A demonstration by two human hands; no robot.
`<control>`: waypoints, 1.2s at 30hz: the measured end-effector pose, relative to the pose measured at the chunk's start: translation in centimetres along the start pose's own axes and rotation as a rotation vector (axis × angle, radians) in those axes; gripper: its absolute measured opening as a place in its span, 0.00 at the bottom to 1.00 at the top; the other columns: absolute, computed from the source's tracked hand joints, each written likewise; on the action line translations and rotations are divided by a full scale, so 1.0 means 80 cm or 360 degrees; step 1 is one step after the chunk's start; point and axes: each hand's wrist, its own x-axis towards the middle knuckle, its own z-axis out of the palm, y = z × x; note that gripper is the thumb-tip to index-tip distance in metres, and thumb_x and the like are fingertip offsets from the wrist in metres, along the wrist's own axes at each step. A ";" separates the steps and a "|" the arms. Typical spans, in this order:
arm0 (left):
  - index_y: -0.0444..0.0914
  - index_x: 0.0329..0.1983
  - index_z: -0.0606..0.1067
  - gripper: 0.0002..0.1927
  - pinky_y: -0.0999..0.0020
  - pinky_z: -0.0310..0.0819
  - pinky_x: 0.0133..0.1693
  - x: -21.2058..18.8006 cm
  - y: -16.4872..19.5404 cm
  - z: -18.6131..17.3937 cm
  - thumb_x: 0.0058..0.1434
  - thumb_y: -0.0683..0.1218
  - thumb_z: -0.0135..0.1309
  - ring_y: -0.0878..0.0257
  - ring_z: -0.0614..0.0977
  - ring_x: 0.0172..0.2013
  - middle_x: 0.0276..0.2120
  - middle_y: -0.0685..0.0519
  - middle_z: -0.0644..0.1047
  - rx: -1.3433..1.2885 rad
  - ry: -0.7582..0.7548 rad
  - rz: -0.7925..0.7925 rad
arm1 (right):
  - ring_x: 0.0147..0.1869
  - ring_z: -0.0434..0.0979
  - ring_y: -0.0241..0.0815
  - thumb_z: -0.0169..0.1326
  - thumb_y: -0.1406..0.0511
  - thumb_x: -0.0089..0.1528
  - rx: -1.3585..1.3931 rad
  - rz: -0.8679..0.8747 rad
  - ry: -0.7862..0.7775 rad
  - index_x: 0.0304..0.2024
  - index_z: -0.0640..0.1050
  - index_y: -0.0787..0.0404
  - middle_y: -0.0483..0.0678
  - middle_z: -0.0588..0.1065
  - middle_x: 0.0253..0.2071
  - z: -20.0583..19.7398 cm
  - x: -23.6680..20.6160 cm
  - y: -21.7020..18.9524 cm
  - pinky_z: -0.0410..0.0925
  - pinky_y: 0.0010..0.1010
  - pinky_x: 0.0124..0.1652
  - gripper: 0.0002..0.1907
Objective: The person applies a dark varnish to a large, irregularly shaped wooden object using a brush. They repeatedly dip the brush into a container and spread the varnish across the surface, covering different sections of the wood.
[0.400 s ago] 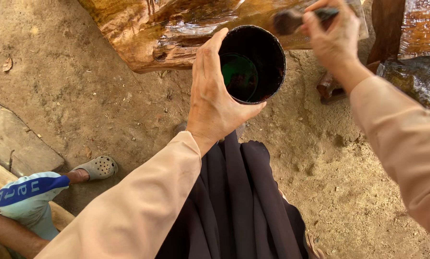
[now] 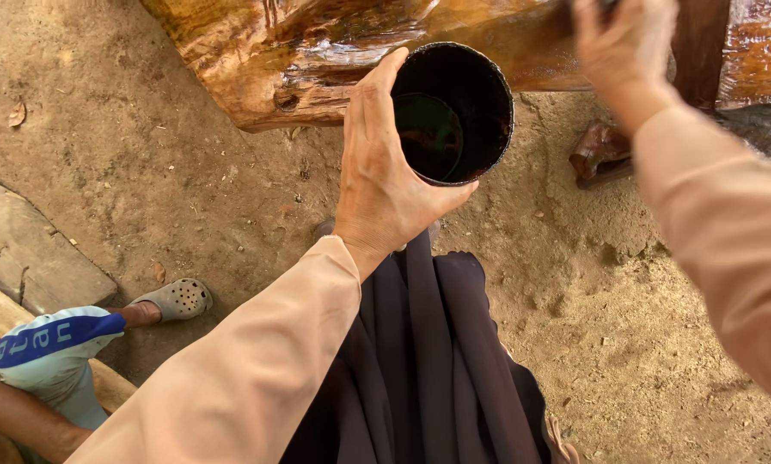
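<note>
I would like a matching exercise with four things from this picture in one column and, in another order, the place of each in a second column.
1. black cup
2. glossy log
3. grey clog
4. right hand

a. on the dirt at lower left, on another person's foot
b. held in the left hand
c. at the top edge, over the wood
d. lying across the top

Pairs: 1-b, 2-d, 3-a, 4-c

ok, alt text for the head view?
Left hand grips a black cup of dark liquid below a glossy log; right hand is raised at the log. Bottom left, another person's sandalled foot on dirt ground.
</note>
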 end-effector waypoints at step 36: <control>0.35 0.74 0.54 0.59 0.54 0.63 0.72 -0.132 -0.072 -0.107 0.46 0.50 0.79 0.47 0.68 0.69 0.66 0.43 0.65 0.0008 0.0083 -0.0192 | 0.45 0.76 0.39 0.58 0.69 0.72 0.1085 0.0255 -0.0182 0.45 0.72 0.60 0.48 0.74 0.42 0.075 -0.075 -0.280 0.74 0.34 0.43 0.07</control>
